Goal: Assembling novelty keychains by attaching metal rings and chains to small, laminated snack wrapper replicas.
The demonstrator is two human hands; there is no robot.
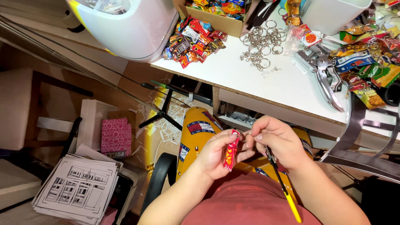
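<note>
The left hand (216, 152) pinches a small red snack packet (230, 155) between thumb and fingers, held in the air over the person's lap, below the near edge of the white table (266, 83). The packet's long axis runs nearly upright, tilted a little, with its top end by the fingertips and its lower end pointing down toward the red shirt (246, 204). The right hand (277, 141) is closed, its fingertips pressed together on something tiny at the packet's top; that looks like a small metal ring, but it is too small to make out for sure. The same hand also holds a slim tool with a yellow handle (287, 196), which slants down and to the right; its working end is hidden inside the palm.

On the table, a loose pile of key rings (262, 43) lies near the far edge, with metal punch pliers (327, 75) to its right. A heap of small snack packets (193, 41) sits at the table's left corner, and more packets (366, 71) crowd the right side, cut off by the frame. A white machine (133, 25) stands at the upper left, only partly in view. A stack of printed sheets (77, 187) lies on the floor.
</note>
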